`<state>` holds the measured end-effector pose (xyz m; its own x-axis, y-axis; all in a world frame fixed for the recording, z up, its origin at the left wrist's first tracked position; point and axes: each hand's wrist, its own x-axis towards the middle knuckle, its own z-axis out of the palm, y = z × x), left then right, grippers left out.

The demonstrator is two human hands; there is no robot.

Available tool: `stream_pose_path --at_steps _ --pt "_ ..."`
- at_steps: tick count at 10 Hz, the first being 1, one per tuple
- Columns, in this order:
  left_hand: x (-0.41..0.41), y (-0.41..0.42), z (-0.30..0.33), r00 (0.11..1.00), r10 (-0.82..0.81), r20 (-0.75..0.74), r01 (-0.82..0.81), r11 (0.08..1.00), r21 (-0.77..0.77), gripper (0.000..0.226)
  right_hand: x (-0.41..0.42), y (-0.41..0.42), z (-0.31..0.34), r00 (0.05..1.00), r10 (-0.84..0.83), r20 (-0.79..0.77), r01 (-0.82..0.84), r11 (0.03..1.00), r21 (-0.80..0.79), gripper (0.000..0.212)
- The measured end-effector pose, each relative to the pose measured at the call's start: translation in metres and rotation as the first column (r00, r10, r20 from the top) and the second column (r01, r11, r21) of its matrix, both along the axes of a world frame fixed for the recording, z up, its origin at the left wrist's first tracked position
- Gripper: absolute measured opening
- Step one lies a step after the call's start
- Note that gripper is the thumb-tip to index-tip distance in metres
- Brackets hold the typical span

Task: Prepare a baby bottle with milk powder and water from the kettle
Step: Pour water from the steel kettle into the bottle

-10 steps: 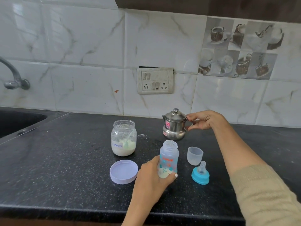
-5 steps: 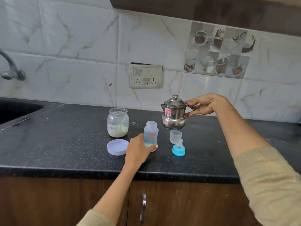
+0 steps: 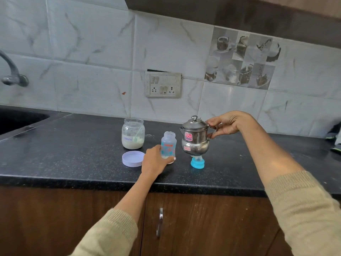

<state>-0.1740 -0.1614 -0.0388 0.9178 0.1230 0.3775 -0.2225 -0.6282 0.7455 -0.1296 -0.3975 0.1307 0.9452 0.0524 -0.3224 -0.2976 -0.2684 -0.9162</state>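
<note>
An open clear baby bottle (image 3: 168, 145) with orange and blue print stands on the black counter (image 3: 73, 154), white powder in its bottom. My left hand (image 3: 156, 161) grips its lower part. My right hand (image 3: 227, 124) holds a small steel kettle (image 3: 195, 139) by its handle, lifted above the counter just right of the bottle, lid on, spout toward the bottle. Below the kettle stands the blue teat ring (image 3: 197, 162). A glass jar of milk powder (image 3: 132, 133) with a scoop inside stands open to the left, its lilac lid (image 3: 133, 158) lying in front.
A sink (image 3: 16, 120) and tap (image 3: 13, 74) are at the far left. A wall socket plate (image 3: 163, 85) is behind the jar. Wooden cabinet doors with a metal handle (image 3: 160, 221) lie below the counter edge. Cloth shows at the right edge (image 3: 335, 141).
My right hand has lifted the kettle off the counter and brought it forward, close beside the bottle, now hiding the clear cap. My view has pulled back and lower, showing the cabinet.
</note>
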Motion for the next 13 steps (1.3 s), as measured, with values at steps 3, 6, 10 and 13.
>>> stream_pose_path --at_steps 3,6,10,13 --pt "0.004 0.000 -0.001 1.000 -0.001 0.014 0.001 1.000 -0.006 0.061 0.005 0.014 0.002 1.000 0.018 -0.010 -0.019 0.999 -0.037 0.016" --pt "0.004 0.000 -0.001 1.000 -0.006 0.010 0.006 1.000 -0.002 0.062 0.007 0.024 0.006 1.000 0.004 -0.001 -0.005 0.995 -0.100 0.034" --pt "0.005 0.000 -0.001 1.000 -0.003 0.010 0.003 1.000 -0.011 0.062 0.007 0.039 0.021 1.000 0.014 -0.004 -0.014 0.979 -0.203 0.038" --pt "0.005 0.001 -0.001 1.000 -0.016 0.005 0.016 0.999 -0.030 0.061 0.008 0.042 0.027 0.998 0.058 -0.031 -0.065 0.949 -0.307 0.039"
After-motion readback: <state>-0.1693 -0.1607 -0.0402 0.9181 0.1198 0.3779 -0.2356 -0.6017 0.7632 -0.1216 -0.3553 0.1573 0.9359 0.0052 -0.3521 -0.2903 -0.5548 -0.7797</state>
